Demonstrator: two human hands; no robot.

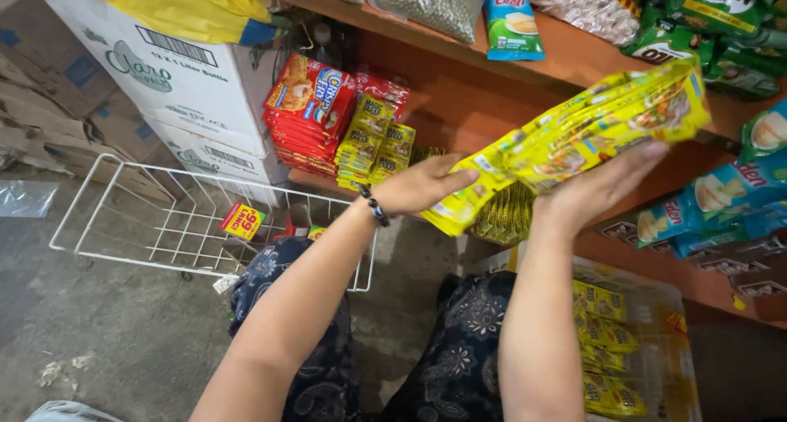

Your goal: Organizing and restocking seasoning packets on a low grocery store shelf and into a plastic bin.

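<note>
Both my hands hold a long stack of yellow sachets (590, 131), tilted up to the right in front of an orange-brown shelf (459, 94). My left hand (418, 186), with a dark bead bracelet at the wrist, presses on the lower left end of the stack. My right hand (594, 188) supports it from below, fingers flat along the packets. More yellow sachets (504, 217) stand on the shelf just behind the stack.
Red packets (310, 114) and small yellow packets (377, 147) are stacked on the shelf at left. A white wire rack (139, 225) lies on the floor beside cardboard boxes (176, 82). A clear bag of yellow sachets (611, 348) sits by my right knee. Blue-green packets (721, 196) lie at right.
</note>
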